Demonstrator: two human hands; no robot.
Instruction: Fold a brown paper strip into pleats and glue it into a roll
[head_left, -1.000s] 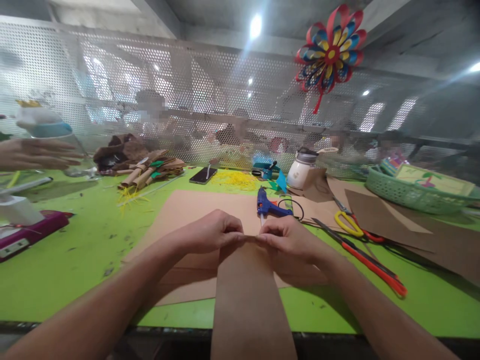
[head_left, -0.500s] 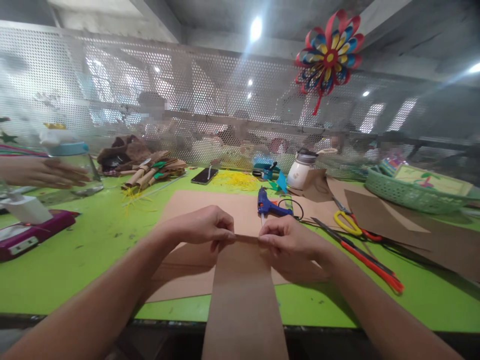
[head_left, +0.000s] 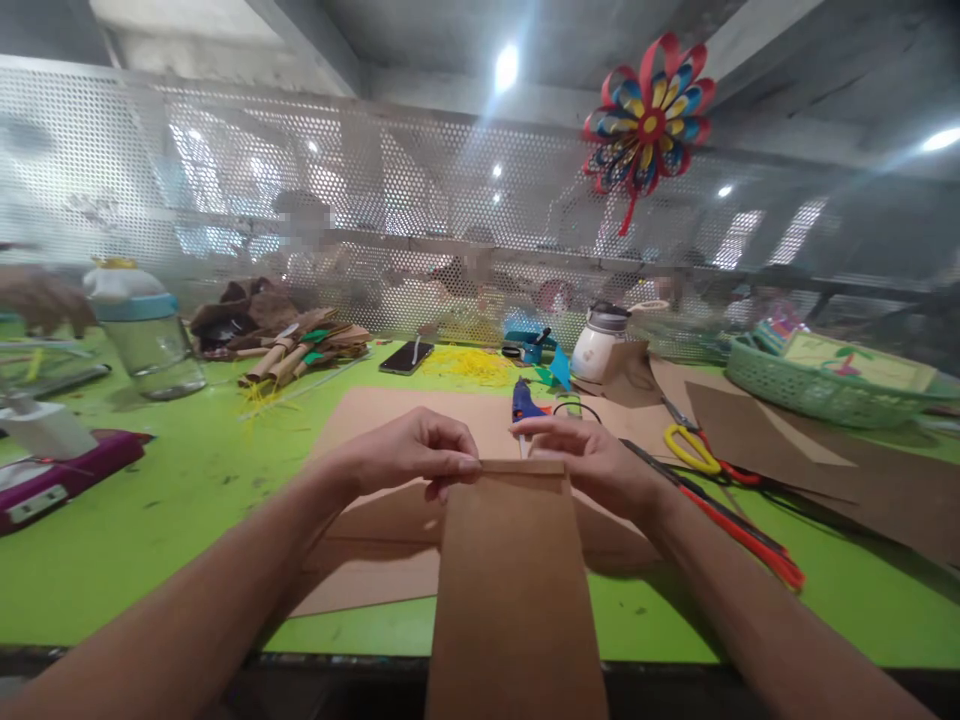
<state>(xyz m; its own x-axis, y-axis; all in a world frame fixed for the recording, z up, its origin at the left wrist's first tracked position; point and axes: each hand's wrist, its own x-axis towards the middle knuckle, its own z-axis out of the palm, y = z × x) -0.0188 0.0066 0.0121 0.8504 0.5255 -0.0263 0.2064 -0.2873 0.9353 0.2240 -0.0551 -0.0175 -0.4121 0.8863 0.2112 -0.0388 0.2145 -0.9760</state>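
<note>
Between the left fingers [head_left: 451, 463] lies a corner of the brown strip [head_left: 517, 590].

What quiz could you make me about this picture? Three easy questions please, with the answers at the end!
1. What does the person's left hand pinch?
2. True or false: the blue glue gun lies in the green basket.
3. Which colour is the power strip: A) green, B) purple, C) yellow?

Key:
1. The far end of the brown paper strip.
2. False; it lies just beyond the right hand.
3. B.
</note>
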